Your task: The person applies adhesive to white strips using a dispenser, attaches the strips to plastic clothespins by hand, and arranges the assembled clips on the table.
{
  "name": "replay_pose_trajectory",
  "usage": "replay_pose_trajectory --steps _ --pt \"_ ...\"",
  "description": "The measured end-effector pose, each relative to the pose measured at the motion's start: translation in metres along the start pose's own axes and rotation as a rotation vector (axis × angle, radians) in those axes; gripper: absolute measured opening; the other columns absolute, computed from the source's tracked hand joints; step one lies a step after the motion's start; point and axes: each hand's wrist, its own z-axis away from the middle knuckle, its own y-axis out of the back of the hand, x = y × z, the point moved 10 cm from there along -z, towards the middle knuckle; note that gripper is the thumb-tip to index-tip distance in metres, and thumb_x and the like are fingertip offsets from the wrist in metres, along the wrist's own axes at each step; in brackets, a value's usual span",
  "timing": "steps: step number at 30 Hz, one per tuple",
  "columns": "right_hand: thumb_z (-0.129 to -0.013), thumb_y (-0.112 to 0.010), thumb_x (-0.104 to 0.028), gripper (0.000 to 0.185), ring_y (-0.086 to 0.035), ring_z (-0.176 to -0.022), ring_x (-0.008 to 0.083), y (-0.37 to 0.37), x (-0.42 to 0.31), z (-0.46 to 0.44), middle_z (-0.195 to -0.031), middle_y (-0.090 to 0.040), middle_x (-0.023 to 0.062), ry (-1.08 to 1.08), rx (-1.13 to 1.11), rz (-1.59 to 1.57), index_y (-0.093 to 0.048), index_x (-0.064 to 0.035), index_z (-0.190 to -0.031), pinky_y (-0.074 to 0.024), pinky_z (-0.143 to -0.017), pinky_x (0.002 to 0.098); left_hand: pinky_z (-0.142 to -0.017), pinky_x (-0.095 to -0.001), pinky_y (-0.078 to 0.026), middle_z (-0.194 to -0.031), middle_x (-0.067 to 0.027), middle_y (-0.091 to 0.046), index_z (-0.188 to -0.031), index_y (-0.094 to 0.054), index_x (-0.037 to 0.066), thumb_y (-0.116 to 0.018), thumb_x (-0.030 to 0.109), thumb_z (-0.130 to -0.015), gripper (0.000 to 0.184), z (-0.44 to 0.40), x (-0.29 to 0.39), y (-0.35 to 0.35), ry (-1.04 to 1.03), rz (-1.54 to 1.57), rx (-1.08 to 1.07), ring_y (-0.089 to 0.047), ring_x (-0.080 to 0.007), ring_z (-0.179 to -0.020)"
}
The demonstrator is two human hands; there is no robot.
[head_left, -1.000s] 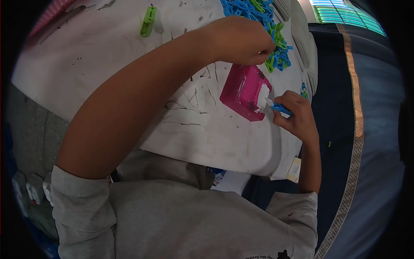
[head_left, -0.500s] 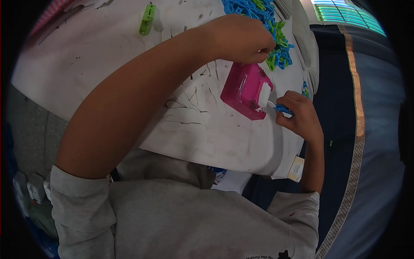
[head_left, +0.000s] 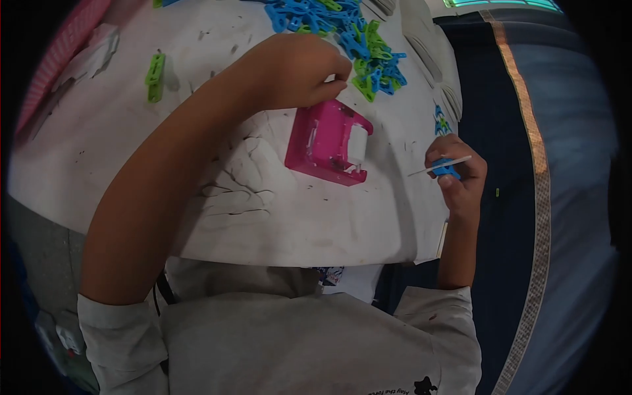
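Observation:
My right hand (head_left: 459, 168), at the right edge of the table, grips a blue clip (head_left: 446, 167) with a thin white strip across it. The fingers of my left hand (head_left: 306, 71) are closed just above the far end of a pink box (head_left: 327, 145); whatever they hold, if anything, is hidden. A white piece (head_left: 357, 144) sits on the right side of this box. Beyond my left hand lies a pile of blue and green clips (head_left: 355, 41). A small group of clips (head_left: 441, 121) rests near the table edge beyond my right hand.
A green clip (head_left: 155, 78) lies alone on the white tabletop (head_left: 118, 145). White scraps (head_left: 95, 54) and a pink striped item (head_left: 62, 56) are at the upper left. Stacked pale pieces (head_left: 431, 56) stand along the far right edge, beside a dark blue cloth (head_left: 487, 99).
My right hand has drawn away from the pink box with the blue clip, and the white strip now shows clear of the box. The view has shifted, moving the table items leftward.

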Motion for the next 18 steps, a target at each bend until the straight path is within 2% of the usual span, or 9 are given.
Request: replay_pose_trajectory --steps 2,8,10,14,16,18 --pt "-0.077 -0.080 -0.022 0.036 -0.062 -0.086 0.0174 -0.0048 0.0029 0.0036 -0.092 -0.066 0.0107 -0.019 -0.036 -0.164 -0.070 -0.0004 -0.104 -0.0497 -0.073 0.0280 -0.069 -0.0374 -0.050 -0.082 -0.0073 -0.065 -0.093 -0.067 0.007 -0.063 0.018 -0.090 0.013 0.0006 0.0000 0.0005 -0.029 0.023 0.023 -0.064 -0.0247 -0.077" --pt "-0.078 -0.081 -0.018 0.038 -0.064 -0.090 0.0197 -0.0111 0.0049 0.0092 -0.103 -0.064 0.0140 -0.029 -0.067 -0.326 -0.070 -0.0020 -0.110 -0.0532 -0.076 0.0296 -0.067 -0.0358 -0.049 -0.080 -0.0068 -0.064 -0.091 -0.067 0.006 -0.068 0.014 -0.088 0.009 0.0022 -0.0004 0.0060 -0.037 0.047 0.080 -0.063 -0.0222 -0.074" --pt "-0.077 -0.081 -0.018 0.038 -0.064 -0.091 0.0198 -0.0106 0.0075 0.0098 -0.104 -0.064 0.0141 -0.007 -0.070 -0.334 -0.070 -0.0023 -0.111 -0.0538 -0.076 0.0292 -0.069 -0.0393 -0.052 -0.079 -0.0100 -0.066 -0.089 -0.069 0.006 -0.066 0.018 -0.088 0.012 0.0008 -0.0023 0.0052 -0.014 0.068 0.067 -0.065 -0.0281 -0.076" --pt "-0.076 -0.081 -0.015 0.039 -0.064 -0.093 0.0201 -0.0115 0.0100 0.0117 -0.104 -0.063 0.0140 -0.023 -0.071 -0.377 -0.070 -0.0018 -0.110 -0.0552 -0.077 0.0290 -0.069 -0.0387 -0.052 -0.079 -0.0094 -0.066 -0.089 -0.068 0.006 -0.067 0.018 -0.089 0.012 0.0027 0.0000 0.0060 -0.005 0.079 0.072 -0.065 -0.0267 -0.076" --pt "-0.074 -0.081 -0.012 0.039 -0.064 -0.093 0.0202 -0.0103 0.0104 0.0118 -0.104 -0.064 0.0138 -0.011 -0.073 -0.336 -0.070 -0.0017 -0.110 -0.0553 -0.078 0.0294 -0.067 -0.0352 -0.048 -0.078 -0.0082 -0.063 -0.090 -0.067 0.005 -0.069 0.011 -0.087 0.007 0.0037 -0.0007 0.0067 0.022 0.109 0.085 -0.060 -0.0232 -0.073" --pt "-0.073 -0.082 -0.008 0.039 -0.063 -0.093 0.0204 -0.0097 0.0070 0.0107 -0.103 -0.064 0.0136 0.003 -0.073 -0.293 -0.071 -0.0016 -0.109 -0.0553 -0.079 0.0298 -0.067 -0.0353 -0.048 -0.078 -0.0083 -0.063 -0.090 -0.067 0.005 -0.069 0.010 -0.087 0.007 0.0040 0.0000 0.0070 0.041 0.114 0.077 -0.060 -0.0232 -0.073"
